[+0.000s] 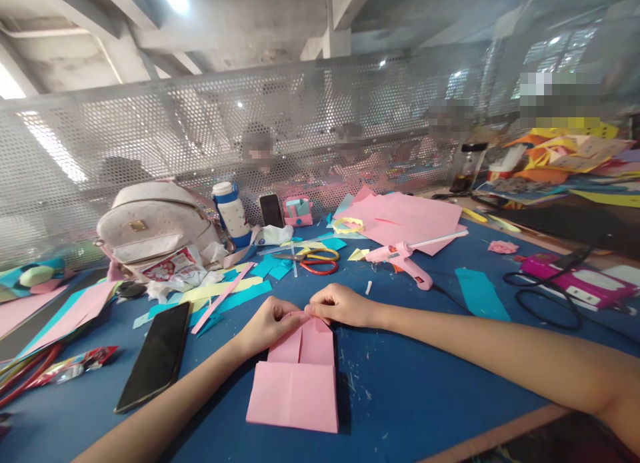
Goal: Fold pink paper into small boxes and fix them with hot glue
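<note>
A folded piece of pink paper (295, 396) lies on the blue tabletop in front of me, its near part a wide folded band and its far part narrower. At its far edge my left hand (273, 323) pinches the paper with closed fingers. Right beside it, my right hand (345, 305) also pinches that far edge, the fingertips of both hands almost touching. The exact fold under the fingertips is hidden. Beyond my hands lie scissors (317, 262) with red and yellow handles and a pink glue gun (403, 262).
A black phone (155, 356) lies left of my left forearm. Behind it stand a white backpack (160, 216) and a bottle (233, 213). Pink sheets (410, 213) and blue scraps spread farther back. A magenta power strip (580, 280) with a cable sits right. A perforated screen (300, 116) borders the table.
</note>
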Available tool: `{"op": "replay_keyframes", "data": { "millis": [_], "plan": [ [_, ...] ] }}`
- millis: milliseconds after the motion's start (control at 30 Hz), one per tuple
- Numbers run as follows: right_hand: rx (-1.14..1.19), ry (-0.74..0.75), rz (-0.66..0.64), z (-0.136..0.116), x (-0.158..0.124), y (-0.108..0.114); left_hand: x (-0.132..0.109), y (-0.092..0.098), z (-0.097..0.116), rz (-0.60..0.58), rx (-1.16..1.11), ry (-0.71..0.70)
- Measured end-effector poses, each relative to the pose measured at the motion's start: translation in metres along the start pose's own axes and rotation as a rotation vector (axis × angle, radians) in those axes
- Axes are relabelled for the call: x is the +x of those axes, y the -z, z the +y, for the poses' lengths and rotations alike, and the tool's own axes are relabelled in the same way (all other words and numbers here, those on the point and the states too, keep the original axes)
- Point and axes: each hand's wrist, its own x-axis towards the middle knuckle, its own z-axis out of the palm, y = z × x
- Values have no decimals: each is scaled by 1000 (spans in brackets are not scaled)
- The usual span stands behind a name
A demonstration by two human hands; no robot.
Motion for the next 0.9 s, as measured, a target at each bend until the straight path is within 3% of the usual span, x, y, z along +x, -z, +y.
{"op": "replay_keyframes", "data": {
  "millis": [700,900],
  "plan": [
    [-66,117,-65,-7,-5,-3,0,1,1,-34,-77,-16],
    [-1,39,-39,-5,-4,-2,2,2,-10,77,-171,30]
  ]
}}
